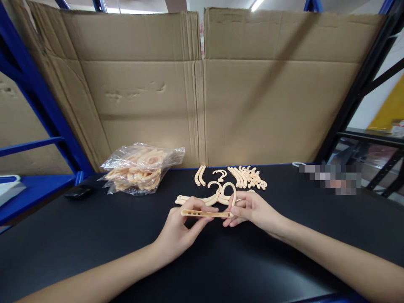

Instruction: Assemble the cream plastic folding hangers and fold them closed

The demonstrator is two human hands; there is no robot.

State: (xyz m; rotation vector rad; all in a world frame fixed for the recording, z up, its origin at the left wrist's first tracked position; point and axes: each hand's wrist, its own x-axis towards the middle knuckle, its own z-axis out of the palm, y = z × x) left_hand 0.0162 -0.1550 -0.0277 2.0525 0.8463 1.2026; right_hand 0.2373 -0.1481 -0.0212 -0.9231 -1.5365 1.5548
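My left hand pinches a cream plastic hanger arm, a flat strip with small dark slots along its side. At that strip's right end, the fingers of my right hand are closed on a curved hanger hook, whose lower end meets the strip. Whether the two pieces are locked together I cannot tell. Just behind my hands lie put-together cream hangers with a hook standing up, partly hidden by my fingers.
Two loose hanger arms, loose hooks and a heap of small hooks lie farther back on the black table. Clear plastic bags of parts sit back left, near a black mouse. A cardboard wall closes the back.
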